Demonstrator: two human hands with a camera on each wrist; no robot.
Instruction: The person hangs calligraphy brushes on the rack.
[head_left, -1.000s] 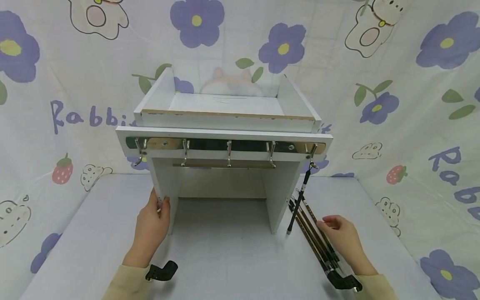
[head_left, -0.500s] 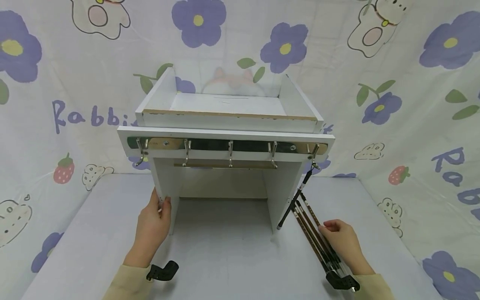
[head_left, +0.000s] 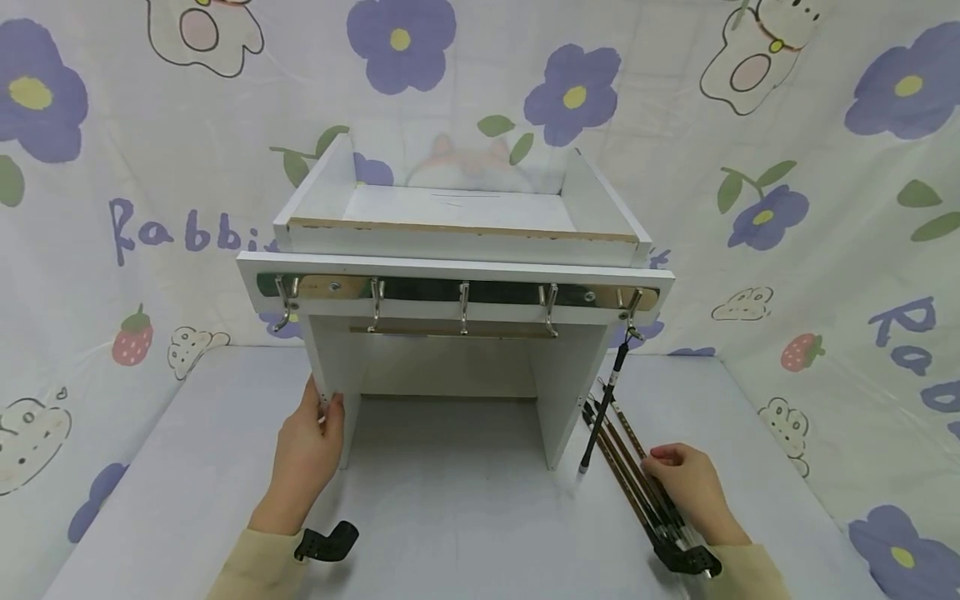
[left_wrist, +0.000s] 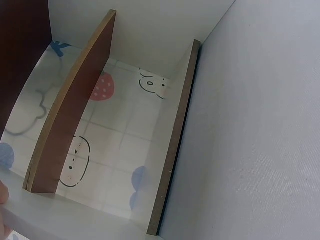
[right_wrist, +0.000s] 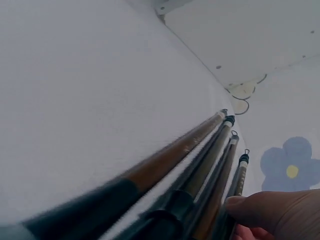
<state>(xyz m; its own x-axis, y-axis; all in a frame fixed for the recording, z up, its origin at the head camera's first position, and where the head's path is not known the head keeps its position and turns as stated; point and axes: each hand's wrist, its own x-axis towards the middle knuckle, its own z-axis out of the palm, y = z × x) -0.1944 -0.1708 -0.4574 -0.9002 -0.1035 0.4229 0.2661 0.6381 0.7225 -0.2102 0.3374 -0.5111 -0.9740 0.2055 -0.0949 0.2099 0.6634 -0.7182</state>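
Note:
My left hand [head_left: 303, 458] grips the front edge of the left side panel of a white wooden shelf [head_left: 450, 268], thumb on the inner side. A metal rail of several hooks [head_left: 464, 308] runs along the shelf's front. From the rightmost hook a dark calligraphy brush [head_left: 604, 410] hangs at a slant by its loop. Beside the right panel, several brown-handled calligraphy brushes [head_left: 630, 467] lie side by side on the table. My right hand [head_left: 688, 482] pinches the outermost calligraphy brush [right_wrist: 241, 172]; the thumb lies on its handle in the right wrist view.
The white table [head_left: 450, 517] stretches under the shelf and toward me. A printed cloth [head_left: 480, 75] with flowers and rabbits hangs behind and at the sides. Inside the shelf, the left wrist view shows a crossbar [left_wrist: 75, 105] with a brown face.
The hanging calligraphy brush has swung left and then back to the right. My right hand has shifted slightly down along the lying brushes. The left hand keeps its grip on the panel.

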